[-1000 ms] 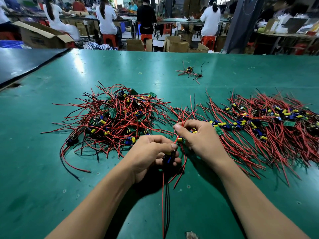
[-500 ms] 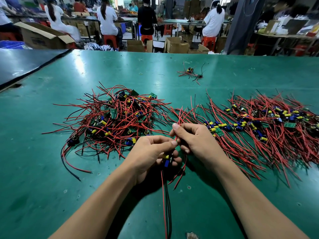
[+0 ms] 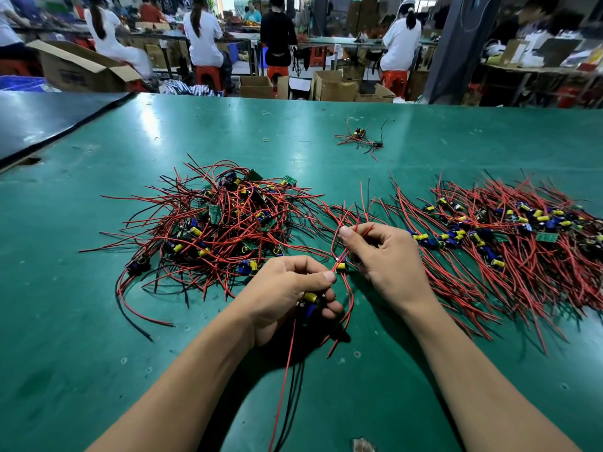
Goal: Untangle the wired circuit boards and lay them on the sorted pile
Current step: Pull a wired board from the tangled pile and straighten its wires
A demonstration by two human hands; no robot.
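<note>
On the near middle of the green worktop point(image 3: 98, 321), the two hands sit close together between two heaps. The left hand point(image 3: 287, 288) is curled round a board point(image 3: 309, 301) with yellow and blue parts, thumb tip pressed against the forefinger above it; the board's red and black leads point(image 3: 287, 380) hang down toward the viewer. The right hand point(image 3: 381, 256) is also curled, its thumb and forefinger pinching a red wire point(image 3: 362, 230) that rises just past the fingertips. A second board point(image 3: 341, 265) with a yellow part lies in the gap between the hands, with red wires looping up toward the right hand and down beside the left. Left of the hands lies the tangle point(image 3: 222, 223), a knotted mound of boards and red and black wires. To the right, the sorted pile point(image 3: 505, 233) is spread out with its boards in a rough row and its wires fanned to both sides. Farther back, well apart from both, lie a stray bundle point(image 3: 359, 138) and a small band point(image 3: 266, 139). Beyond the worktop, people point(image 3: 202, 37) sit at other tables among cardboard boxes point(image 3: 332, 84).
</note>
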